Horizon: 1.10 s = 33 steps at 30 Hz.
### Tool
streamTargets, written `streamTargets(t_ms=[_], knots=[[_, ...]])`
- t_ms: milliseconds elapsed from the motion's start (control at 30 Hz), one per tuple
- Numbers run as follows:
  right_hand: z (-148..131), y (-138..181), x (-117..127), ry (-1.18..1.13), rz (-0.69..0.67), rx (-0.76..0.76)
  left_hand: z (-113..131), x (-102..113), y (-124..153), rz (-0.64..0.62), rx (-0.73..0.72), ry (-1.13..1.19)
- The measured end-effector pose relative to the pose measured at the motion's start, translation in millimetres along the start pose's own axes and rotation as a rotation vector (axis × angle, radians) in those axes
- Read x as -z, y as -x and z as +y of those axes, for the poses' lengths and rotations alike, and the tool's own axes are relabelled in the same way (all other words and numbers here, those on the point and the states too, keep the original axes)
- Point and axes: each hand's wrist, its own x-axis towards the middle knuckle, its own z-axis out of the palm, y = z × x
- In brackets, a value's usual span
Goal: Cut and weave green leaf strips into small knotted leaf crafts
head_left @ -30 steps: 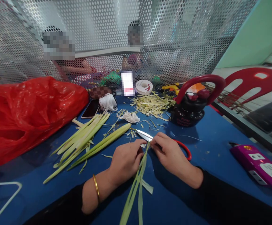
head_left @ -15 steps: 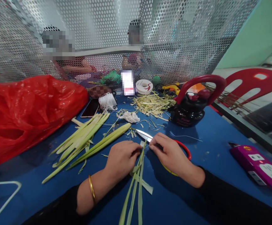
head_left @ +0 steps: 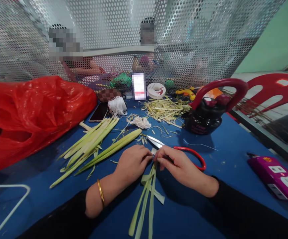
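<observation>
My left hand (head_left: 131, 163) and my right hand (head_left: 177, 163) meet at the middle of the blue table (head_left: 223, 139), both pinching the top end of a bundle of pale green leaf strips (head_left: 146, 199) that trails toward me. A gold bangle sits on my left wrist. Red-handled scissors (head_left: 178, 149) lie just behind my right hand, blades pointing left, untouched. A loose pile of long green leaves (head_left: 96, 146) lies left of my hands.
A red plastic bag (head_left: 31, 113) fills the left side. A black kettle with a red handle (head_left: 208, 113), leaf scraps (head_left: 166, 109), a phone (head_left: 99, 112), a tape roll (head_left: 156, 90) and a purple power strip (head_left: 280, 179) stand around. Two people sit behind the perforated screen (head_left: 196, 43).
Both hands have drawn slightly closer together on the strip ends. The view has shifted a little, so everything sits slightly to the right and higher.
</observation>
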Motion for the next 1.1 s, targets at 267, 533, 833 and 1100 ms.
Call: streamTargets(t_ms=[267, 533, 833, 1100], knots=[[5.4, 0.8, -0.2, 0.022, 0.049, 0.052, -0.1, -2.6, -3.0, 0.102, 0.198, 0.418], [4.7, -0.5, -1.0, -0.029, 0.074, 0.057, 7.3, -7.4, -3.9, 0.045, 0.230, 0.925], [0.1, -1.1, -1.5, -0.195, 0.117, 0.062, 10.5, -7.7, -3.8, -0.021, 0.339, 1.208], [0.7, 0.9, -0.5, -0.130, 0.068, 0.063, 16.3, -8.4, -3.4, 0.028, 0.289, 1.026]])
